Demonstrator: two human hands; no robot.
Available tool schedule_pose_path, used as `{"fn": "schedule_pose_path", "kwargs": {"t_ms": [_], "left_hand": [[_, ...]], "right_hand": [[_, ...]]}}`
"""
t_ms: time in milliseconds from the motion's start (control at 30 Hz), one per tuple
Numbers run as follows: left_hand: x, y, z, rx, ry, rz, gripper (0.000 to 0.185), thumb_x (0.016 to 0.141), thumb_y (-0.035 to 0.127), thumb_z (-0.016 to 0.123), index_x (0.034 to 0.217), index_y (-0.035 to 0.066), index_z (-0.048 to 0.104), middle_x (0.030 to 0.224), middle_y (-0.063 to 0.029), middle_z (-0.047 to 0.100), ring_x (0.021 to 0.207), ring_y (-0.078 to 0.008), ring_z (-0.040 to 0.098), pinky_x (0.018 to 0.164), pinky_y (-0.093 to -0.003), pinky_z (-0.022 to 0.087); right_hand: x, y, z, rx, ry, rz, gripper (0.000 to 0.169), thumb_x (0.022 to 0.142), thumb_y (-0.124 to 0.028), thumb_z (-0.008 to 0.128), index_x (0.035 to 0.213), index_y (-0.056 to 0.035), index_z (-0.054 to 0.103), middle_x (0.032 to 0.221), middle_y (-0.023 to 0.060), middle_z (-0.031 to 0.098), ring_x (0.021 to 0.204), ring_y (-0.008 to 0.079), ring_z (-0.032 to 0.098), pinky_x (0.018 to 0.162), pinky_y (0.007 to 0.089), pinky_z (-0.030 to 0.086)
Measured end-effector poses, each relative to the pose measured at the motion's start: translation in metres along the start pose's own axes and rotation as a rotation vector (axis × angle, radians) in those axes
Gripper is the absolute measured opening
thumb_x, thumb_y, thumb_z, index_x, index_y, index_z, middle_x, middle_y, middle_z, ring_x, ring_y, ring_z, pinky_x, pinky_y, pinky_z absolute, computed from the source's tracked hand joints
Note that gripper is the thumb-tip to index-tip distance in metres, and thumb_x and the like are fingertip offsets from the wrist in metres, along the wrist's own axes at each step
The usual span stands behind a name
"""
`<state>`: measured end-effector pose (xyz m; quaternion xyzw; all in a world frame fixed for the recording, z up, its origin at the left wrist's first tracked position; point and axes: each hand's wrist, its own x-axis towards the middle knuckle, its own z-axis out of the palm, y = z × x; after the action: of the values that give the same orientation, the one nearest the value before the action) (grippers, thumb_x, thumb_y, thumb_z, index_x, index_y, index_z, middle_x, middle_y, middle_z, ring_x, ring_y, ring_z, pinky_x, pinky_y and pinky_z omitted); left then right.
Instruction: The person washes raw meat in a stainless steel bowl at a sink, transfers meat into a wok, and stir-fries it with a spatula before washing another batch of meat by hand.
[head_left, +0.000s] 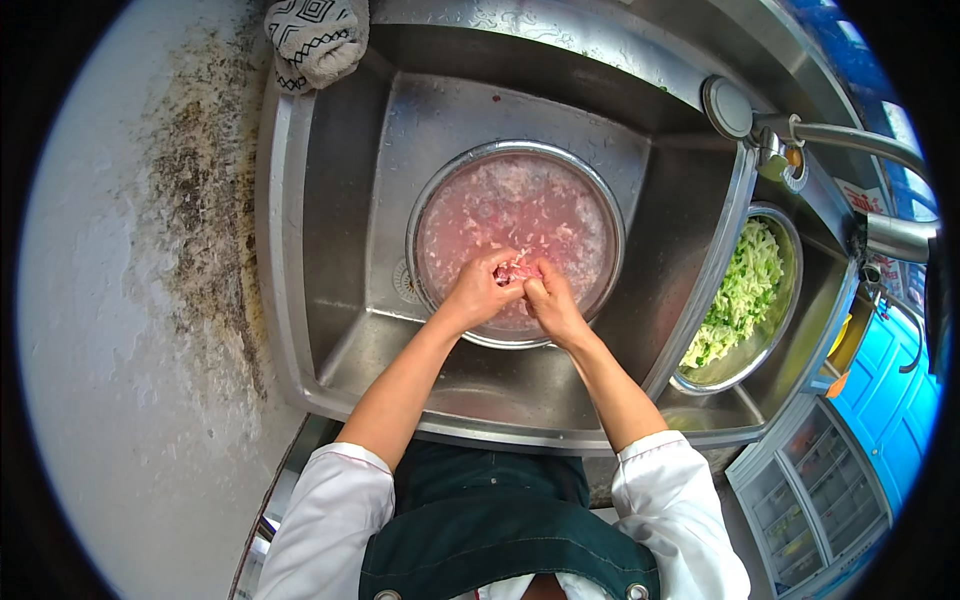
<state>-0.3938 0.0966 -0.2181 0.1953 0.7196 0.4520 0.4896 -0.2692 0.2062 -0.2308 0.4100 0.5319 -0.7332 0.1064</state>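
Note:
A round steel basin (516, 147) stands in the left bay of a stainless steel sink, full of cloudy pink water (487, 202) with pale shreds floating in it. Over the near part of the basin, my left hand (484, 289) curls around a clump of pinkish raw shredded meat (514, 274). My right hand (553, 304) is pressed up against it, fingers closed on the right end of the same clump. Both hands meet close to the water's surface. What lies under my fingers is hidden.
Chopped pale-green vegetable (739, 292) fills a steel bowl (789, 315) in the right bay, beyond the sink divider (712, 277). A faucet (772, 154) reaches over from the back right. A patterned towel (319, 45) hangs on the back left corner, near a stained wall (150, 262).

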Motion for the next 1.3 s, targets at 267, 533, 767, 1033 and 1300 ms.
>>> {"fn": "schedule_pose_path", "kwargs": {"t_ms": [267,533,767,1033,1300], "left_hand": [[-0.006,-0.008,0.004,-0.397,-0.003,-0.082,0.020,0.090,0.011,0.065,0.106,-0.001,0.061,0.088,-0.0016,0.064,0.078,-0.0058,0.058,0.067,-0.0227,0.048],[0.006,0.000,-0.001,-0.320,0.092,-0.071,0.016,0.090,0.009,0.067,0.102,0.000,0.062,0.089,-0.0019,0.066,0.078,-0.0073,0.061,0.069,-0.0229,0.051],[0.008,-0.009,-0.001,-0.425,-0.034,-0.117,0.015,0.088,0.003,0.065,0.102,-0.001,0.062,0.090,-0.0045,0.067,0.077,-0.0083,0.062,0.068,-0.0225,0.051],[0.004,-0.008,0.008,-0.750,-0.060,-0.243,0.016,0.090,0.006,0.064,0.103,-0.003,0.064,0.088,-0.0054,0.067,0.070,-0.0087,0.060,0.061,-0.0215,0.048],[0.006,-0.015,0.008,-1.047,-0.037,-0.361,0.016,0.090,0.004,0.062,0.105,-0.003,0.062,0.089,-0.0052,0.064,0.072,-0.0086,0.056,0.063,-0.0221,0.047]], "right_hand": [[-0.003,-0.001,0.020,0.211,0.117,-0.070,0.006,0.096,-0.014,0.049,0.099,-0.0090,0.047,0.075,-0.0017,0.049,0.060,0.0059,0.044,0.050,0.0218,0.034],[-0.006,-0.033,-0.001,0.256,0.005,-0.058,0.028,0.099,-0.014,0.055,0.121,0.0021,0.059,0.105,0.0069,0.067,0.085,0.0114,0.064,0.071,0.0233,0.053],[-0.008,-0.041,-0.016,-0.559,0.110,-0.457,0.023,0.091,-0.009,0.065,0.111,0.0023,0.062,0.099,0.0101,0.068,0.089,0.0168,0.066,0.075,0.0305,0.053],[-0.001,-0.018,-0.017,-0.019,0.001,-0.176,0.022,0.093,-0.005,0.061,0.113,0.0033,0.060,0.099,0.0085,0.067,0.090,0.0132,0.064,0.079,0.0276,0.052],[0.007,-0.014,-0.014,0.149,-0.005,-0.121,0.019,0.095,-0.004,0.056,0.113,-0.0018,0.060,0.093,0.0044,0.064,0.081,0.0086,0.059,0.072,0.0228,0.049]]}}
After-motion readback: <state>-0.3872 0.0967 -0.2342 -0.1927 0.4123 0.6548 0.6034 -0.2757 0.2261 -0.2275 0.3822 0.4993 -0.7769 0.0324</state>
